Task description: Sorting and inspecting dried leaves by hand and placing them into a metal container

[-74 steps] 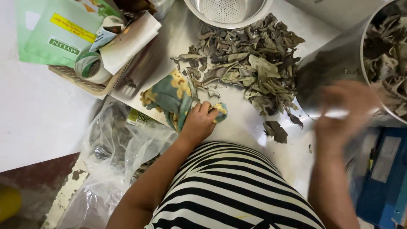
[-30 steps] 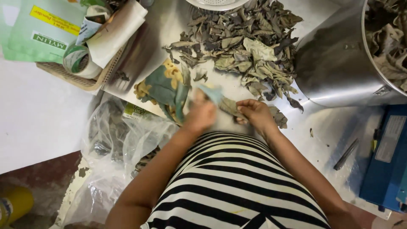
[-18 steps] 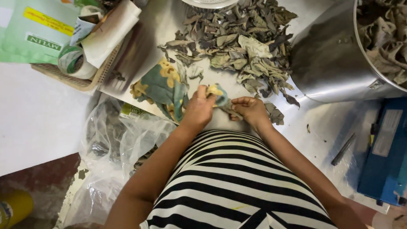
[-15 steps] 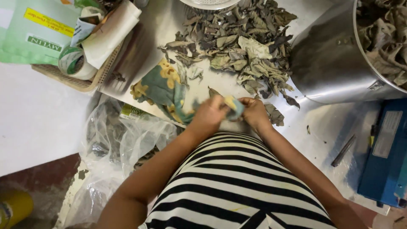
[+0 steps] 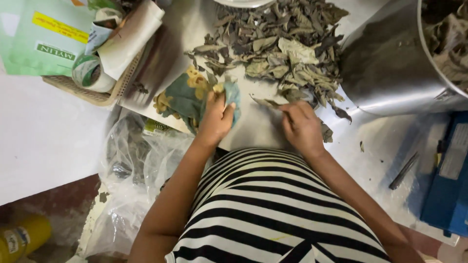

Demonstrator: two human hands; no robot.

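— What do we have at the far left?
— A woven basket (image 5: 92, 95) with a tape roll (image 5: 90, 73) and a green packet (image 5: 41, 36).
— And right?
— We see a steel pot (image 5: 395, 73), a blue box (image 5: 448, 180); clear plastic bag (image 5: 131, 180) hangs low-left.

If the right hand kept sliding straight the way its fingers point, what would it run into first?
The right hand points up and left across the metal table, pinching a dried leaf. Straight on, it would likely first meet the patterned cloth gripped by the left hand, though the leaf pile lies close by.
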